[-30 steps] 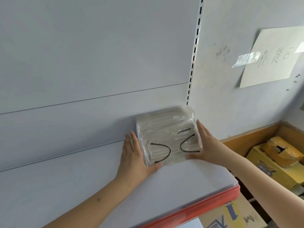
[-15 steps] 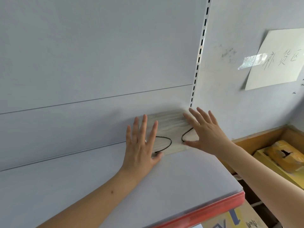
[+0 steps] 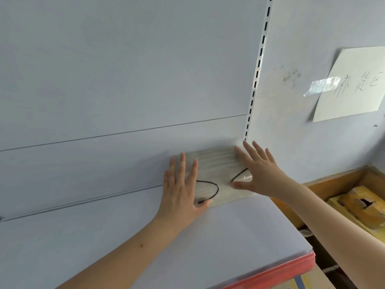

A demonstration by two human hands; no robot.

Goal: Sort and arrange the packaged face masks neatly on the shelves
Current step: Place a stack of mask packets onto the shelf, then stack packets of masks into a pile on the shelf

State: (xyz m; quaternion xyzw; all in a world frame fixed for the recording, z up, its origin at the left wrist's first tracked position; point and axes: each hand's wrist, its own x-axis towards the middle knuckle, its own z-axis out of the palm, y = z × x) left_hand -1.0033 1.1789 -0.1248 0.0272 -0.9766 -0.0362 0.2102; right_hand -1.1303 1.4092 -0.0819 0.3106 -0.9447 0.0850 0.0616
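Observation:
A clear-wrapped pack of white face masks point(image 3: 216, 170) with black ear loops lies flat on the white shelf point(image 3: 145, 243), pushed into its back right corner against the back panel. My left hand point(image 3: 183, 186) rests flat on the pack's left part, fingers spread. My right hand point(image 3: 260, 170) presses flat on its right part, fingers spread toward the slotted upright. Neither hand grips the pack. The hands cover both ends of the pack.
A slotted metal upright point(image 3: 257, 69) marks the shelf's right end. The shelf has a red front strip point(image 3: 270, 274). A taped paper sign point(image 3: 354, 84) hangs on the wall. To the right, a wooden crate point(image 3: 337, 182) holds yellow cardboard boxes point(image 3: 362, 207).
One second ago both hands held the pack upright by its sides. It now lies flat in the corner, and both hands have opened and rest on top of it.

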